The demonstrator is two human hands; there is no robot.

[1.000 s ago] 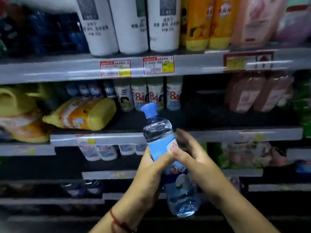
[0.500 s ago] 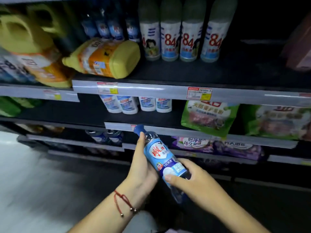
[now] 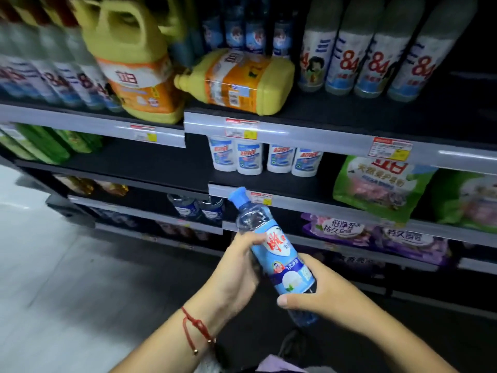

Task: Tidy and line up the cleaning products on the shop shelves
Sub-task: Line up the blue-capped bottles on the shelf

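Note:
I hold a clear blue bottle (image 3: 279, 254) with a blue cap and a light-blue label in front of the lower shelves, tilted with its cap up and to the left. My left hand (image 3: 236, 270) grips its upper body from the left. My right hand (image 3: 320, 289) grips its lower part from the right, thumb across the front. Two similar dark-blue bottles (image 3: 196, 207) stand on a low shelf to the left of the cap.
A yellow jug (image 3: 236, 79) lies on its side on the upper shelf (image 3: 309, 131) beside an upright yellow jug (image 3: 134, 60). White "84" bottles (image 3: 373, 57) stand to its right. Small white bottles (image 3: 265, 158) and green bags (image 3: 376, 187) fill the shelf below; purple bags (image 3: 376, 235) lie lower.
The view has dropped from the upper shelves to the lower ones. The bottle has come down with both hands and tilted further, and my right hand has slid to its lower part.

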